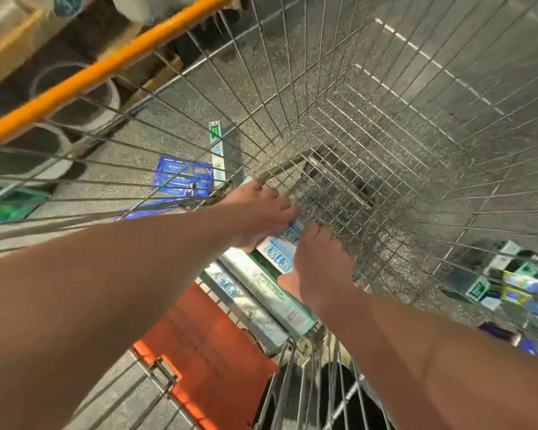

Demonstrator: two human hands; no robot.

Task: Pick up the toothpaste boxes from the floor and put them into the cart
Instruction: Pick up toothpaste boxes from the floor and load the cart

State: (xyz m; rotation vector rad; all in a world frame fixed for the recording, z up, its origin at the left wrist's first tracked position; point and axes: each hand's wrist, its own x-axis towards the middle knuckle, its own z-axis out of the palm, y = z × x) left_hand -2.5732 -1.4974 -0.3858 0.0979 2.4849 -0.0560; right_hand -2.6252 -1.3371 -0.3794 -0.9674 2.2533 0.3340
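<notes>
- Both arms reach down inside the silver wire shopping cart, the one with the orange plastic rim bar.
- The left hand curls over the far end of a bundle of long white-and-blue toothpaste boxes.
- The right hand grips the same bundle from its right side.
- The bundle is low at the near end of the basket, just above the orange plastic seat flap; whether it touches the basket's bottom is unclear.
- Through the wires, on the speckled grey floor, blue flat boxes lie at left, a slim white-and-green box just beside them.
- More green-and-white boxes lie at right.
</notes>
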